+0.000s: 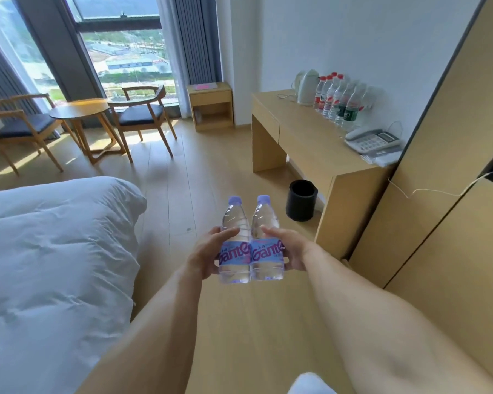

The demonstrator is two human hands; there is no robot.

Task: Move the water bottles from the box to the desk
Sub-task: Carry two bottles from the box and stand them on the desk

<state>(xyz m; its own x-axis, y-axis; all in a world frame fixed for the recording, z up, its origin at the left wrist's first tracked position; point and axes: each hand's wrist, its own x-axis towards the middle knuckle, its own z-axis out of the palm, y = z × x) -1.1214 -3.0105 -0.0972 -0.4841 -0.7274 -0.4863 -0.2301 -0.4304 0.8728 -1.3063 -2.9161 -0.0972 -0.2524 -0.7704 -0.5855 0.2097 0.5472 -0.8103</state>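
Left hand (204, 255) gripping clear ribbed plastic bottle (235, 243), right hand (292, 251) gripping its twin (266, 240)

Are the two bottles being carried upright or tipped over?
Upright. The left bottle and right bottle have their purple caps on top, side by side, gripped by the left hand and right hand.

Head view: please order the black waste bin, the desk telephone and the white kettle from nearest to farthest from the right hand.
From the right hand, which holds a water bottle:
1. Black waste bin, on the floor beside the desk, nearest.
2. Desk telephone, at the desk's near end.
3. White kettle, at the desk's far end beside the window side, farthest.
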